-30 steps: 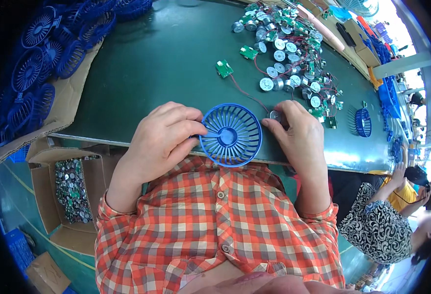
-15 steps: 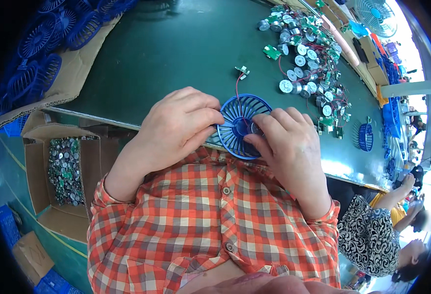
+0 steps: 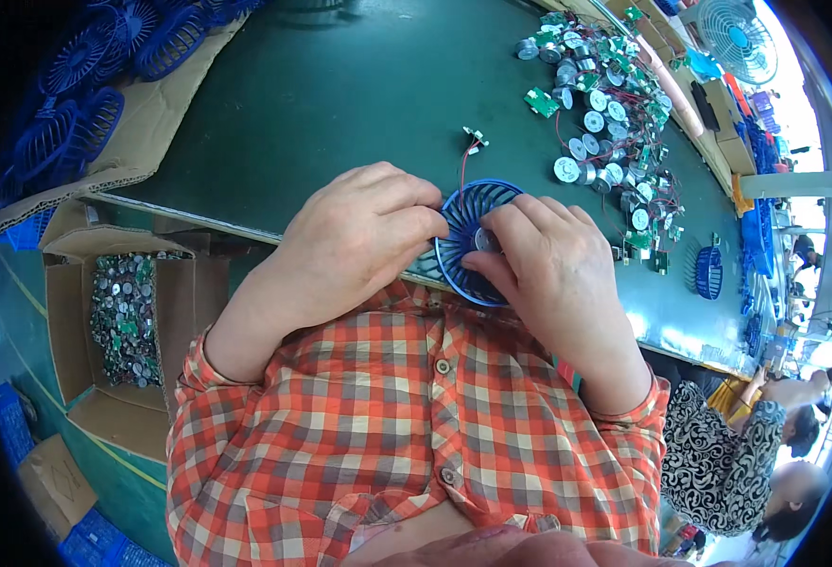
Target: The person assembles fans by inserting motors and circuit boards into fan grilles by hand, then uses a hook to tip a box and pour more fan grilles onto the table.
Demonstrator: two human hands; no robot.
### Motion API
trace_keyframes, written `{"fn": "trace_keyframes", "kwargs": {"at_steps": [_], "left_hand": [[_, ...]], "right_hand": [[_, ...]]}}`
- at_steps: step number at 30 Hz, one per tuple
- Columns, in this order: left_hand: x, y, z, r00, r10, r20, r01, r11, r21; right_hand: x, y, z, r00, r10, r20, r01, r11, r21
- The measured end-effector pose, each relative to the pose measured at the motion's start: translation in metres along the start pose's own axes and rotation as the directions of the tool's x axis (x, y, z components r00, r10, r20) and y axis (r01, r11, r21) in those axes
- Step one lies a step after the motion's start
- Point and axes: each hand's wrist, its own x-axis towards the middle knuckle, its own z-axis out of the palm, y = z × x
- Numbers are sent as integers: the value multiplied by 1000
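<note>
A round blue plastic fan grille (image 3: 456, 269) is held between my two hands at the table's front edge. Its left rim is pinched by my left hand (image 3: 364, 227), fingers closed. My right hand (image 3: 558, 260) reaches over the right side, with thumb and fingertips closed on a small silver motor (image 3: 485, 240) at the grille's hub. From the grille a red wire runs up to a small circuit board (image 3: 475, 139) lying on the table just beyond it. The fingers partly cover the motor, so how deep it sits in the hub cannot be told.
On the green table (image 3: 359, 94), a heap of motors with wires and circuit boards (image 3: 615, 123) lies at the right. Another blue grille (image 3: 708, 271) stands farther right. Blue grilles (image 3: 80, 57) fill a carton at the upper left; a cardboard box (image 3: 118, 406) below holds many motors. A co-worker (image 3: 719, 454) sits at the right.
The grille has tilted in my hands and shifted slightly right. More of the silver motor shows at its hub under my right fingers. Both hands keep their hold.
</note>
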Motion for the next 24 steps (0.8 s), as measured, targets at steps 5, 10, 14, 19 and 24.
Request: {"fn": "trace_keyframes", "kwargs": {"at_steps": [5, 10, 14, 19, 24], "left_hand": [[1, -2, -2, 1000, -7, 4, 7, 1000, 5], [1, -4, -3, 1000, -18, 15, 18, 1000, -2], [1, -4, -5, 998, -41, 57, 44, 998, -48], [8, -9, -15, 984, -51, 171, 77, 986, -148], [8, -4, -13, 981, -79, 178, 100, 989, -112]], "right_hand": [[3, -2, -1, 996, 52, 69, -51, 999, -16], [-21, 4, -8, 996, -50, -75, 63, 980, 188], [-43, 11, 19, 982, -134, -130, 143, 988, 61], [-49, 11, 32, 969, -145, -202, 142, 989, -31], [-51, 12, 36, 957, -183, -225, 176, 983, -49]]}}
